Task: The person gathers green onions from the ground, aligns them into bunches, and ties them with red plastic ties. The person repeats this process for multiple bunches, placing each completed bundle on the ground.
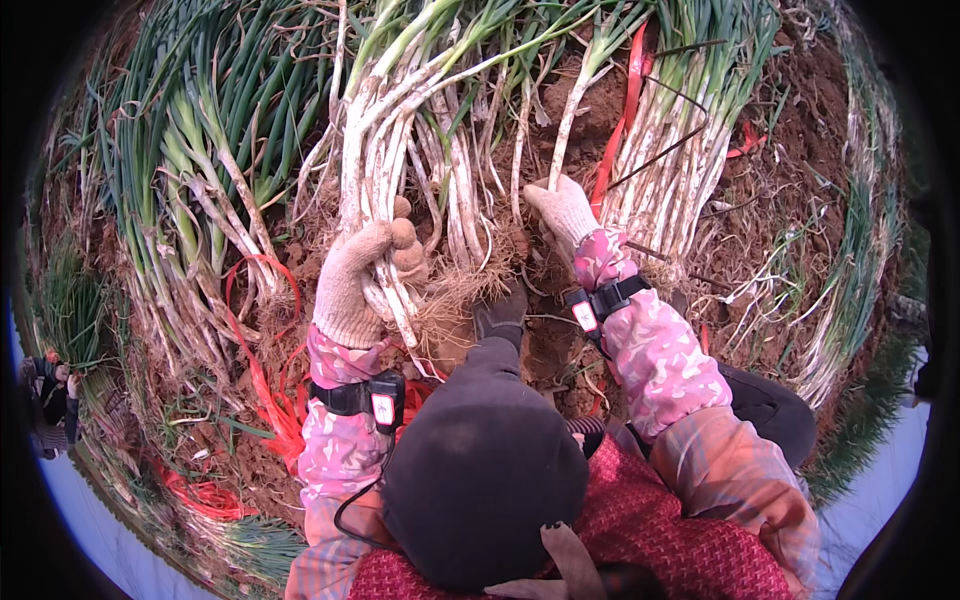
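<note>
My left hand (365,277), in a pale knitted glove, is closed around the lower white stalks of a bunch of green onions (379,142). Their roots hang below the fingers and their leaves reach away toward the top of the view. My right hand (562,214), gloved the same way, grips a single green onion stalk (574,124) near its root end. Its fingertips are partly hidden behind the glove. Between my hands lie more loose green onions (465,180) with tangled brown roots (480,277), resting on the soil.
A bundle of green onions (660,165) lies right of my right hand, beside a red plastic strip (622,124) and thin dark rods (660,154). Leafy onions (202,165) cover the left. Red strips (285,420) lie on the brown soil (757,292). Another person (56,405) is at far left.
</note>
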The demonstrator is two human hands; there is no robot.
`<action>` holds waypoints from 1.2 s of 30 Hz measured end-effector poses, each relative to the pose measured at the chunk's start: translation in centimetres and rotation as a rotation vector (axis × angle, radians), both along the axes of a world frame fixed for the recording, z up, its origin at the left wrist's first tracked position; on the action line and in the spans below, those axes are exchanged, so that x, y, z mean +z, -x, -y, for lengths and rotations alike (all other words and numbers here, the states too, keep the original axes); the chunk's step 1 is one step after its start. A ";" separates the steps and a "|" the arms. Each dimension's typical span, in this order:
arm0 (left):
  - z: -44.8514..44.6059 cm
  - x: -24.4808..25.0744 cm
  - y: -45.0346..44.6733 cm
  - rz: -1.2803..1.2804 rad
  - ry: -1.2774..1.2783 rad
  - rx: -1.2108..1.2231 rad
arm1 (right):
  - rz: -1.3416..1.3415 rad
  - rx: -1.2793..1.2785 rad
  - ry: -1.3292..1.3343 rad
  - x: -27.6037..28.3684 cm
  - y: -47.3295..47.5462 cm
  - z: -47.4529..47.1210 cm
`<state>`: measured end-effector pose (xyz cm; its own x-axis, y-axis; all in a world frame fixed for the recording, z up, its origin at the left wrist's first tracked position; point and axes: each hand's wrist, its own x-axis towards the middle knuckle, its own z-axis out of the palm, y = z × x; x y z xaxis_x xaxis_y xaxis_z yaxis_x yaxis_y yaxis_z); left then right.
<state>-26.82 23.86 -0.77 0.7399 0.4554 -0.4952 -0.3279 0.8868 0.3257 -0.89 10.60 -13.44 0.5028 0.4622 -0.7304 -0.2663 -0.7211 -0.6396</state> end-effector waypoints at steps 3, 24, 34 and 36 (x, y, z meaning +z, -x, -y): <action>1.8 -1.1 -0.4 -0.096 0.026 -0.062 | 0.392 0.289 0.133 -3.7 0.9 -1.2; 3.8 -1.8 -2.6 -0.412 -0.189 -0.323 | -0.269 0.054 0.120 3.4 2.2 2.7; 3.5 -2.0 -2.6 -0.243 -0.056 -0.170 | -0.262 -0.008 0.107 8.4 1.7 3.7; 3.5 -1.8 -2.7 -0.310 -0.158 -0.185 | -0.370 -0.133 -0.186 8.9 2.6 4.3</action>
